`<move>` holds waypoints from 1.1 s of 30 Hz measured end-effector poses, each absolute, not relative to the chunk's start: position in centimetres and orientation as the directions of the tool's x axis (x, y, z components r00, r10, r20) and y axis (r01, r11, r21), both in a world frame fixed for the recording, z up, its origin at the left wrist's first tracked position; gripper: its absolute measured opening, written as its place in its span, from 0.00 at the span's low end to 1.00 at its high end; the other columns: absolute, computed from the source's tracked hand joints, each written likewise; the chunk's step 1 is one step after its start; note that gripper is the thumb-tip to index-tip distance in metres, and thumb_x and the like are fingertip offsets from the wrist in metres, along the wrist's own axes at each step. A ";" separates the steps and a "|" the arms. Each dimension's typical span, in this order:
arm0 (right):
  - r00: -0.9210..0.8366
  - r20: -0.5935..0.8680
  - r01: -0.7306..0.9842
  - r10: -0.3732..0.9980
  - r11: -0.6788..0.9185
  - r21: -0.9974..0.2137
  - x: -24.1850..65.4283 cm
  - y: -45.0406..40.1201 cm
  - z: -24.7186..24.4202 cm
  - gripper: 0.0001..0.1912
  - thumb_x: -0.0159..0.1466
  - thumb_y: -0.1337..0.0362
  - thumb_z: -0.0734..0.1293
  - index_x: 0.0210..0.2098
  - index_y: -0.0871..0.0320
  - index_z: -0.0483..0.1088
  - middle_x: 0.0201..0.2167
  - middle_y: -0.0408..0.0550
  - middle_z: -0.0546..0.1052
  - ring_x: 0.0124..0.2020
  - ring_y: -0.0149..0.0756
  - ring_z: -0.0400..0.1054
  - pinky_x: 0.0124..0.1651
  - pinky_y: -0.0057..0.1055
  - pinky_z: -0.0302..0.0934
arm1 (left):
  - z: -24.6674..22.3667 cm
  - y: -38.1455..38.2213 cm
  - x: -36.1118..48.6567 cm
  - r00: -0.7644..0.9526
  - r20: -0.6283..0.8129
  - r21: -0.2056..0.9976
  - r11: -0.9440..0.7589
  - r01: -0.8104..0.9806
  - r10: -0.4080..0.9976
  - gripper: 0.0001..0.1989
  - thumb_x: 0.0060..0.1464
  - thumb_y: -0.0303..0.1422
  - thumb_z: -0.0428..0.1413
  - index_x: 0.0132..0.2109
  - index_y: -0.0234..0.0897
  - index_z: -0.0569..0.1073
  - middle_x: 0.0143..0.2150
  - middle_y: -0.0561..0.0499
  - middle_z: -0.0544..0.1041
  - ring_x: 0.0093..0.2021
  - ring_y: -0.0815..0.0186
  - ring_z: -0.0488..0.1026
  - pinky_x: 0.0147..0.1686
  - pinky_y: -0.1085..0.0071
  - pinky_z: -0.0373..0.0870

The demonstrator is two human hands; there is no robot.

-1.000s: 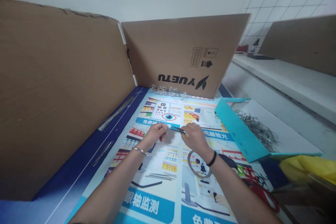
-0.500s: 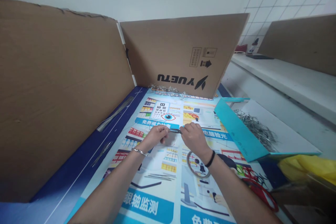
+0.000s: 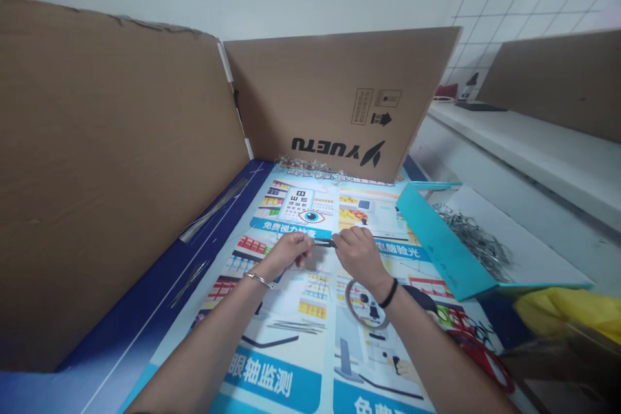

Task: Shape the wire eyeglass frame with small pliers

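Over the middle of the printed table cover, my two hands meet almost fingertip to fingertip. My right hand [image 3: 358, 255] is closed around a small dark tool that looks like pliers [image 3: 328, 244]; its handles are hidden in the fist. The slim jaws point left, toward my other fingers. My left hand [image 3: 290, 251] is pinched shut at the jaw tips, seemingly on a thin wire, mostly hidden by the fingers. Below the hands, several straight wire pieces [image 3: 297, 326] lie on the cover.
Cardboard panels [image 3: 330, 90] stand at the back and left. Wire bundles [image 3: 213, 210] lie at left; wire scraps [image 3: 305, 163] line the back panel. At right are a turquoise box [image 3: 446, 246] of tangled wire [image 3: 478, 242], a wire coil [image 3: 350, 304], red-handled scissors [image 3: 490, 362] and yellow material [image 3: 572, 310].
Both hands stay almost in place. Between them, the dark jaws look closer together and slightly turned compared with before.
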State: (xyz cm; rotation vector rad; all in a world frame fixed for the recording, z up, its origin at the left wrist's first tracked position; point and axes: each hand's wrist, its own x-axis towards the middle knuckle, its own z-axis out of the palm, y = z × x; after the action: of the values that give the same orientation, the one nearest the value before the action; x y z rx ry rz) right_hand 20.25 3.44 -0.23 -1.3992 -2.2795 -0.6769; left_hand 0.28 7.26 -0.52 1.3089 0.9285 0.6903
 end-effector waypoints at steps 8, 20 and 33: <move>-0.472 0.529 0.876 0.705 0.442 0.191 20.4 3.5 -0.1 0.11 0.63 0.70 0.57 0.32 0.57 0.70 0.26 0.47 0.66 0.33 0.37 0.54 0.39 0.35 0.44 | -0.6 7.3 0.2 0.484 -0.183 0.983 0.161 0.087 0.856 0.13 0.46 0.40 0.56 0.28 0.33 0.66 0.22 0.55 0.71 0.13 0.76 0.63 0.14 0.79 0.55; -0.482 0.507 0.875 0.714 0.426 0.232 20.4 3.5 0.0 0.10 0.64 0.71 0.57 0.33 0.58 0.69 0.27 0.47 0.67 0.33 0.37 0.54 0.38 0.36 0.44 | -0.6 7.2 0.3 0.474 -0.161 0.987 0.144 0.071 0.866 0.10 0.46 0.36 0.54 0.27 0.34 0.65 0.21 0.56 0.70 0.13 0.77 0.63 0.14 0.79 0.56; -0.455 0.493 0.890 0.742 0.406 0.210 20.3 3.5 -0.1 0.11 0.64 0.70 0.57 0.40 0.58 0.70 0.28 0.49 0.68 0.34 0.38 0.55 0.39 0.36 0.44 | -1.0 7.0 1.0 0.385 -0.137 0.991 0.126 0.054 0.913 0.07 0.46 0.34 0.53 0.28 0.35 0.64 0.22 0.56 0.70 0.14 0.76 0.64 0.15 0.79 0.56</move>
State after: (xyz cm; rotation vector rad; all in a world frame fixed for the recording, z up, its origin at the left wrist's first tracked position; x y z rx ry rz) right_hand 20.27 3.46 -0.13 -1.4142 -2.3446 -0.6451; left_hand 0.98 6.99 -1.00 1.2935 0.9919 0.8052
